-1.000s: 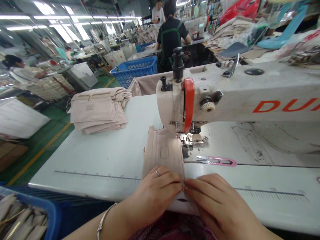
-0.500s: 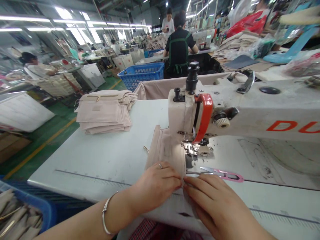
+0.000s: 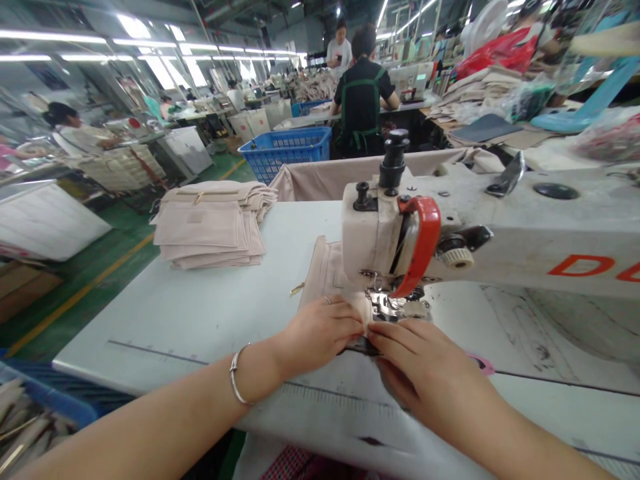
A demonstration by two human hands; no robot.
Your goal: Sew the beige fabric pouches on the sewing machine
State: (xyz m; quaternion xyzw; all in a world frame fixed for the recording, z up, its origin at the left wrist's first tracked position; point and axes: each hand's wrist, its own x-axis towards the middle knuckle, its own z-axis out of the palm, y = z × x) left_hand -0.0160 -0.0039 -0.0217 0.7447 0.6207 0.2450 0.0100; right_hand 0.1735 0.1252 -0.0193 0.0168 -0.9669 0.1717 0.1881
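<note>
A beige fabric piece (image 3: 320,277) with a stitched patch lies under the presser foot (image 3: 387,305) of a white sewing machine (image 3: 360,250). My left hand (image 3: 323,331), fingers bent together, grips its near end. At the same edge, my right hand (image 3: 425,357) pinches the fabric's corner with its fingertips, close in front of the foot. A metal zipper pull (image 3: 298,289) sticks out from the fabric's left side. Pink thread snips (image 3: 483,363) lie mostly hidden behind my right hand.
A stack of beige fabric pieces (image 3: 205,227) rests on the white table (image 3: 235,300), left of the machine. Blue baskets stand beyond the table (image 3: 287,150) and at lower left (image 3: 75,403). Ahead, a person in a dark shirt (image 3: 364,87) sits at another machine.
Both hands have moved forward with the fabric, which has slid farther under the machine. My right hand now covers most of the pink snips. The view has shifted slightly.
</note>
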